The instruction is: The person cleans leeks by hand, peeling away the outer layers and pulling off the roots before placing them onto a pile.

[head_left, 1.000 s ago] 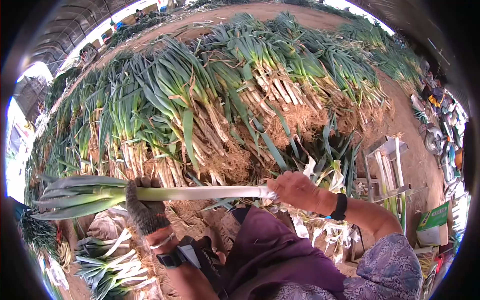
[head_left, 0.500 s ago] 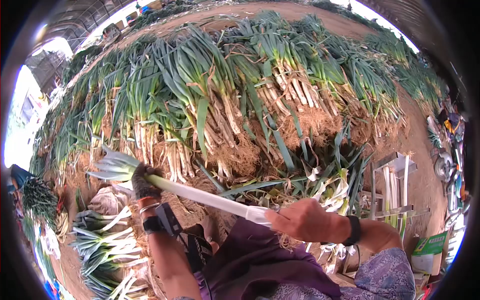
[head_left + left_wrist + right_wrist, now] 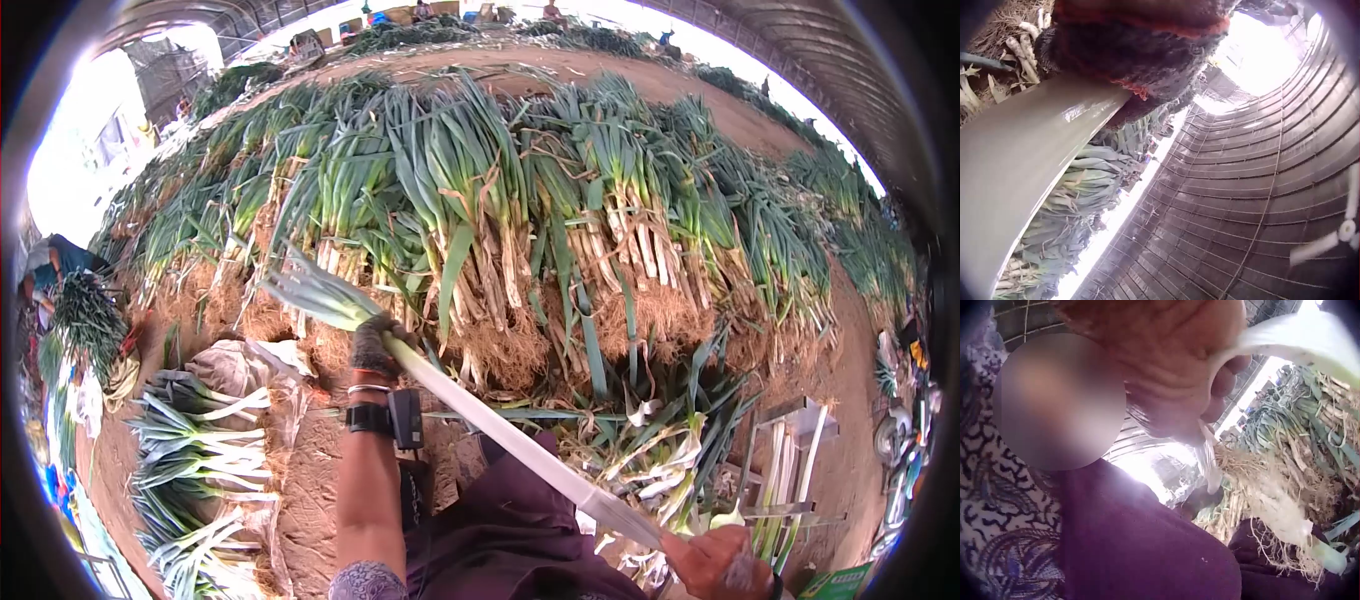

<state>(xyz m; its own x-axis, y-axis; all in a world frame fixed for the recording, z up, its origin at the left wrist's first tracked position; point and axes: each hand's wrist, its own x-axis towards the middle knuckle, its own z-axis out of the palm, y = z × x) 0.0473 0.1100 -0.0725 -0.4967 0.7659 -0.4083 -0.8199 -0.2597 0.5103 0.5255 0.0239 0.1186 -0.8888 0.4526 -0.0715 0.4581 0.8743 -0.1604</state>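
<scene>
My left hand (image 3: 378,345), in a dark knit glove, grips a long green onion (image 3: 480,420) just below its fanned green leaves. The pale stalk slopes down to the right across my lap; it fills the lower left of the left wrist view. At its lower end my right hand (image 3: 715,560), bare, pinches a strip of white outer skin (image 3: 630,520) drawn out past the stalk. In the right wrist view the curled fingers of that hand show, with white skin (image 3: 1304,344) hanging from them.
Bundles of green onions (image 3: 470,170) with roots lie heaped ahead. Cleaned green onions (image 3: 205,450) form a row at the left. Discarded leaves and skins (image 3: 650,460) lie right of my knees, beside a metal rack (image 3: 790,470) holding several stalks. A green-and-white box (image 3: 838,583) stands lower right.
My right hand has moved down and to the right, peeling a strip of skin off the stalk. The green onion has tipped from level to slanting, its leafy end still in my left hand.
</scene>
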